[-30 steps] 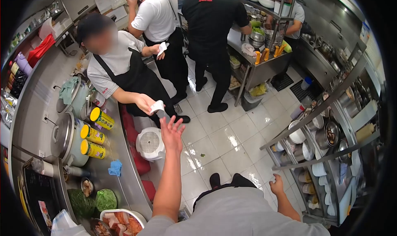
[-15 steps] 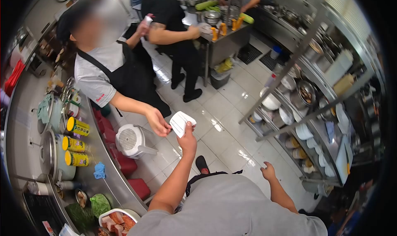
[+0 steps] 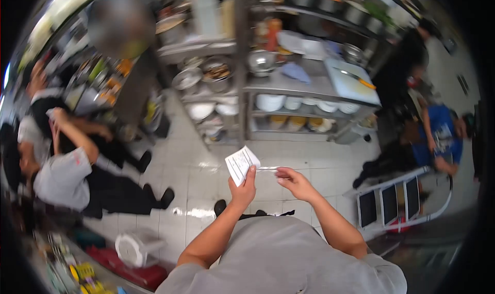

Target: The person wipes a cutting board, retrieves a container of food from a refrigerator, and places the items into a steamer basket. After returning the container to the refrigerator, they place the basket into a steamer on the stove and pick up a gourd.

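Printed white paper slips (image 3: 240,163), with rows of dark text, stand out in front of my body. My left hand (image 3: 242,190) is closed on their lower right edge, thumb on top. To the right of it, my right hand (image 3: 296,185) has its fingers bent together around one end of a thin whitish strip (image 3: 267,169). That strip runs across from the slips. Blur hides whether it is paper or a pen.
Ahead, steel shelving (image 3: 304,88) holds bowls and pots; a cutting board (image 3: 356,82) carries a yellow-handled knife (image 3: 357,79). A step ladder (image 3: 389,204) and a person in blue (image 3: 442,134) are right. Co-workers (image 3: 64,178) stand left, near a white stool (image 3: 136,247).
My view has turned right, away from the co-worker whose hand was near the slips. My left hand still holds them. My right hand has come up from my side to the thin strip.
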The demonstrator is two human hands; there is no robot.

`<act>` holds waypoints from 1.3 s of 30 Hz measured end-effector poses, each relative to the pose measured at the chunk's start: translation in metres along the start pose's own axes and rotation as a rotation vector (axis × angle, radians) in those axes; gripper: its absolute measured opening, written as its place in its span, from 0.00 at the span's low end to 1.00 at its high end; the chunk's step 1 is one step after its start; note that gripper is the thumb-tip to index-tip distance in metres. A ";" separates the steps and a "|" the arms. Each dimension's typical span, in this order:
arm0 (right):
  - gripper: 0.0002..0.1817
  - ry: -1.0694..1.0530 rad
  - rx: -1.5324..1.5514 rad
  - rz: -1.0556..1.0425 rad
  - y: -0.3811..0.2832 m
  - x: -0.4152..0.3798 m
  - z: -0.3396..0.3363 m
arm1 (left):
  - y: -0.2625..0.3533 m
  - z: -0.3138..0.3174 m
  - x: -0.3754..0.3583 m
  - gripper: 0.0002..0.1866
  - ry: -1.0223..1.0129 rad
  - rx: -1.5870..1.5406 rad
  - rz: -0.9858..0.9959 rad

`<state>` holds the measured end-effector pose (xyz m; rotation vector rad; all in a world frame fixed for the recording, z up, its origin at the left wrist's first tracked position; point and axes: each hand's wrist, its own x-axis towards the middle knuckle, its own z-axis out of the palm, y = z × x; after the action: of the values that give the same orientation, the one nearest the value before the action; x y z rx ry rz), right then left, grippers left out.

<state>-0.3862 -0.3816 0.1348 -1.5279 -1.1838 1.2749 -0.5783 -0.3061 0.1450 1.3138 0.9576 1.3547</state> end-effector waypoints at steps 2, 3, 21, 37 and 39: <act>0.19 0.039 0.412 0.012 -0.016 -0.009 -0.022 | 0.003 0.048 -0.012 0.08 -0.183 -0.033 -0.058; 0.19 0.116 0.417 -0.023 -0.017 -0.009 -0.035 | 0.005 0.069 -0.018 0.08 -0.268 -0.052 -0.067; 0.09 0.284 -0.504 -0.044 -0.034 0.008 -0.304 | -0.059 0.327 0.109 0.13 -1.247 0.250 -0.158; 0.16 1.096 -0.343 0.492 0.211 -0.094 -0.403 | 0.160 0.793 0.491 0.18 -0.584 -0.133 0.499; 0.19 1.045 -0.337 0.688 0.298 -0.132 -0.379 | 0.169 0.811 0.500 0.17 -0.515 -0.093 0.360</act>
<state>0.0280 -0.5856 -0.0562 -2.5069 -0.1685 0.4348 0.2385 0.0723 0.5012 1.7051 0.3132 1.2088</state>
